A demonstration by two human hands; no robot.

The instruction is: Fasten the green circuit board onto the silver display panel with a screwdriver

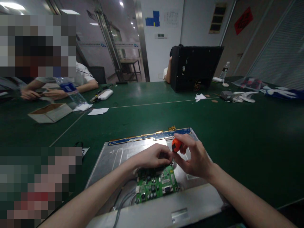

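A screwdriver with an orange and black handle (176,144) is held in my right hand (196,155), its fingers around the handle. My left hand (154,155) is closed just beside it, fingertips pinched near the screwdriver's shaft; whether they grip it or something small is hidden. Under both hands lies a green circuit board (155,183) with connectors and cables. It sits on the back of a silver metal display panel (106,161), which has a blue strip board (142,138) along its far edge.
A black open casing (197,68) stands across the green table (147,110), with a person partly behind it. Another person sits at the left, near a water bottle (71,90) and a small cardboard box (51,114). Gloves (280,91) and a grey part (229,96) lie at the right.
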